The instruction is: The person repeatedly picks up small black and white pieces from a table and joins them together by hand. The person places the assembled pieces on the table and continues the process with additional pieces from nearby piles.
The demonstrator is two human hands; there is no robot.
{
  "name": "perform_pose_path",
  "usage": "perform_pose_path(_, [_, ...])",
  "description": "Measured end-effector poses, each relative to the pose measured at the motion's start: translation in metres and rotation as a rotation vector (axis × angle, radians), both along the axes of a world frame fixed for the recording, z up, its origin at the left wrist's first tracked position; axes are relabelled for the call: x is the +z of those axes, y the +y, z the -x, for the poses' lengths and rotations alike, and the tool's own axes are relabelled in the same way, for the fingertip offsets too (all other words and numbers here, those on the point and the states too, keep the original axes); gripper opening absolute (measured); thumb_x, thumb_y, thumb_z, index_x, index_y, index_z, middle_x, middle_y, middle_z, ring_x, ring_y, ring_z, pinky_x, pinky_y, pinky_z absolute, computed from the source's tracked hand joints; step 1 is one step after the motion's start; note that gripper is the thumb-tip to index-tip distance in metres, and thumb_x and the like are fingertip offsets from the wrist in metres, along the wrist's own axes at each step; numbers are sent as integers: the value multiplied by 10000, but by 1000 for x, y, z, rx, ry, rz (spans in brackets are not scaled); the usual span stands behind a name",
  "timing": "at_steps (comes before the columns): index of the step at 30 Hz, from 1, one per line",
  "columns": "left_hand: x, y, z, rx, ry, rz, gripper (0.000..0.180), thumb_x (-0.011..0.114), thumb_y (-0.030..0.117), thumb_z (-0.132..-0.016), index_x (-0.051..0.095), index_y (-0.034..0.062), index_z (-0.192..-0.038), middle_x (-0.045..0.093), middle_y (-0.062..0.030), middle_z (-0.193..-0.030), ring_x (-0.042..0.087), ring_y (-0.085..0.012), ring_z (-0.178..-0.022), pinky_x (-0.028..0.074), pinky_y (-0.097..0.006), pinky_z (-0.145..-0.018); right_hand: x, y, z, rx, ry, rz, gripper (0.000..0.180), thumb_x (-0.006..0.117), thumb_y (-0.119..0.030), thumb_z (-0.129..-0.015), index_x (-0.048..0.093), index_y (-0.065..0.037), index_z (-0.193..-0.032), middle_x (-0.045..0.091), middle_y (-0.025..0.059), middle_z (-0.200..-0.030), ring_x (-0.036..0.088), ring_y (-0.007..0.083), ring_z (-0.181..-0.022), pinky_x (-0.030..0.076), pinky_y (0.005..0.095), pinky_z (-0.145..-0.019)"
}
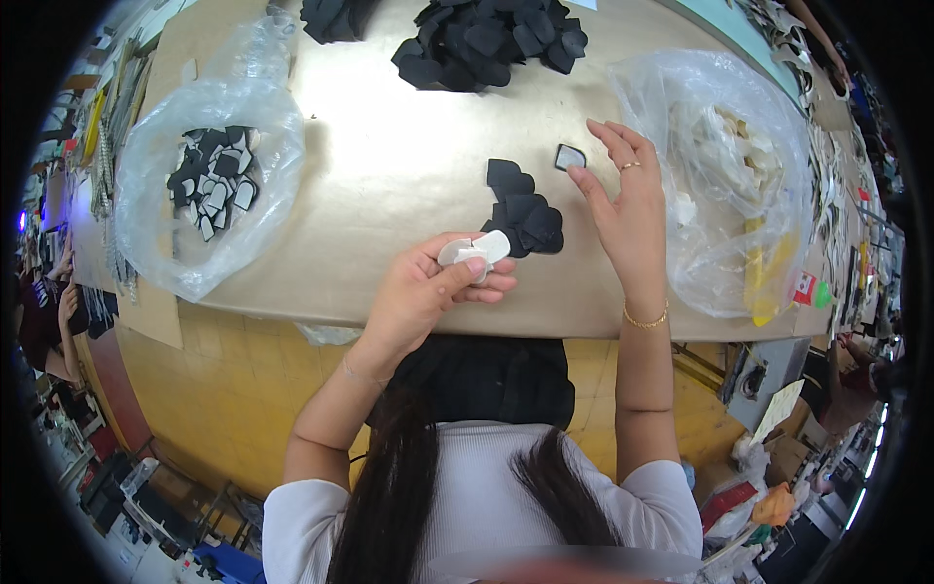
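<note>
My left hand [428,282] is closed on a small bunch of white, round-ended flat pieces [494,245], pinched under the thumb. My right hand [625,190] is farther off to the right, its fingers apart and raised. Its thumb tip meets the lower edge of a black flat piece with a smaller white piece on top [570,157]; whether it presses down cannot be told. Between the hands, just beyond the left fingers, several black flat pieces [525,216] with one rounded end lie overlapping on the table [370,214].
A clear plastic bag [146,229] at the left holds many black-and-white pieces [219,180]. Another clear bag [652,97] at the right contains whitish pieces [744,156]. A large heap of black pieces [486,44] lies at the far side, beside a smaller black pile [334,18].
</note>
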State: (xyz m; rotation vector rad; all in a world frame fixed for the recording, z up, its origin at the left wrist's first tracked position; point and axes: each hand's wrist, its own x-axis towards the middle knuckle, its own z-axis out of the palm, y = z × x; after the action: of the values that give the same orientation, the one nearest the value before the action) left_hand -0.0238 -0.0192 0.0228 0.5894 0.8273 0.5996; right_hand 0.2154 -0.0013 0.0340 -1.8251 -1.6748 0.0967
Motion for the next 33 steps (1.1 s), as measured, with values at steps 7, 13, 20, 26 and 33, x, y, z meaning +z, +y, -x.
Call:
perform_pose_path(7, [5,-2,2,-90,10,-103,297,635,157,-1007,589,-59,-1206,721,-203,-1062,744,-245,-918,628,-334,-784,14,-26,16,537,719,699,370,744,-31,-843,694,-58,-1209,671,73,-1139,638,154,-935,510,274,-797])
perform_pose_path(13, [8,5,12,-152,-72,154,287,658,172,-997,577,-45,-1168,724,-194,-935,751,-253,-749,641,-311,-640,17,-37,21,661,618,231,349,780,12,-758,736,-81,-1092,674,80,-1171,660,194,-906,536,313,-808])
perform_pose_path(20, [6,-2,8,-186,-171,205,288,673,152,-979,570,-47,-1158,727,-204,-816,733,-229,-626,612,-297,-536,6,-47,17,721,486,26,290,809,42,-698,767,-90,-953,689,79,-1111,672,194,-879,533,310,-783])
perform_pose_path(26, [8,8,25,-217,-151,222,285,673,151,-980,590,-50,-1163,729,-216,-815,745,-251,-657,617,-307,-552,21,-44,-20,538,732,-57,144,758,45,-801,739,-36,-919,703,81,-1003,673,162,-838,513,251,-714])
perform_pose_path(33, [6,-1,6,-189,170,-98,163,639,109,-997,629,-31,-1081,735,-205,-975,750,-239,-869,619,-331,-762,-1,-40,-1,-43,994,442,124,744,-87,-929,696,11,-988,702,14,-817,660,76,-676,515,188,-628])
